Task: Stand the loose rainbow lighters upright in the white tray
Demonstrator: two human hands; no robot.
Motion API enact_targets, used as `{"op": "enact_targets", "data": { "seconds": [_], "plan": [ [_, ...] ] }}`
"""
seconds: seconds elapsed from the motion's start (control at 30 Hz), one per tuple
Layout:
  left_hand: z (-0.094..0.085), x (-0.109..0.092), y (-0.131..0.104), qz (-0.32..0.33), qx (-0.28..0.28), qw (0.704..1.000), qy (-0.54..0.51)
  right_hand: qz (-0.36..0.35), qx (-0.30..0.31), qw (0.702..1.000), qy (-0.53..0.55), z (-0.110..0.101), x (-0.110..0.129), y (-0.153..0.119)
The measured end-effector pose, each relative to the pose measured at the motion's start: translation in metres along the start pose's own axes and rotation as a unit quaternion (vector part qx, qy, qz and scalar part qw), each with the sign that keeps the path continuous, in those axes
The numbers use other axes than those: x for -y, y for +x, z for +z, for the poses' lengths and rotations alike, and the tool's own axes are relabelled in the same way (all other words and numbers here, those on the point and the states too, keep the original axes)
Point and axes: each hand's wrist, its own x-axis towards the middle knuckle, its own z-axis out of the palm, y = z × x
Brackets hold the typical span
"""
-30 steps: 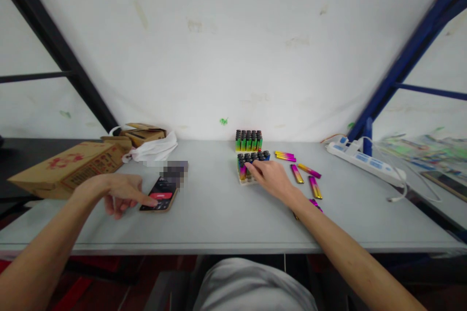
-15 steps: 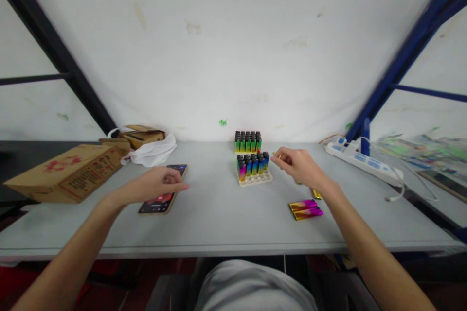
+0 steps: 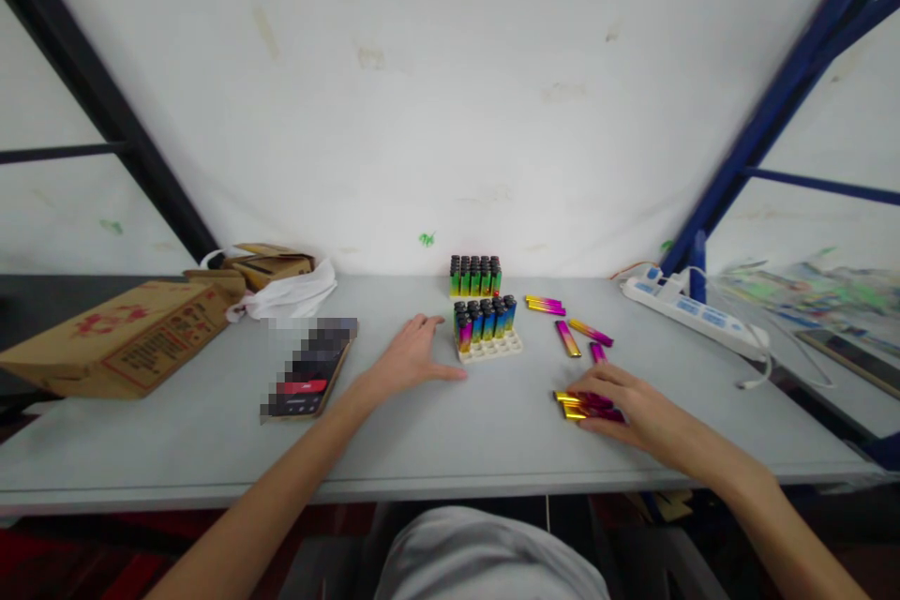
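The grey table (image 3: 450,436) stands by a stained white wall (image 3: 450,112). Shiny gold-and-purple lighters (image 3: 571,405) lie near its front edge under the right hand (image 3: 619,401); whether it grips, I cannot tell. The left hand (image 3: 412,356), open, is beside the white tray (image 3: 494,352), with grey surface between both hands.

To your left on the grey table (image 3: 394,436), a large cardboard box (image 3: 116,337) with red print sits near a smaller box (image 3: 271,269), and a white plastic bag (image 3: 292,295) is bunched before the latter. A phone (image 3: 306,384), partly blurred out, lies nearer you. On your right, a white power strip (image 3: 703,314) holds plugs, a white cable (image 3: 763,373) trailing at its near end. Facing you is a scuffed white wall (image 3: 450,112) with a green mark (image 3: 427,239), between a black post (image 3: 105,103) and a blue post (image 3: 780,103).
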Motion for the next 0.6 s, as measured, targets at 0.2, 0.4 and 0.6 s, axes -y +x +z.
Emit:
{"op": "enact_targets", "data": {
  "seconds": [0.2,0.4,0.6],
  "plan": [
    [0.004,-0.008,0.02,0.043,0.021,0.999,-0.012,-0.028,-0.059,0.997,-0.047,0.006,-0.014,0.01],
    [0.008,-0.007,0.029,0.063,0.005,0.997,-0.042,-0.019,-0.111,0.991,-0.07,0.002,-0.026,0.022],
    [0.01,-0.004,0.024,0.069,-0.009,0.996,-0.047,-0.001,-0.148,0.989,-0.011,-0.006,-0.019,0.04]
  ]
}}
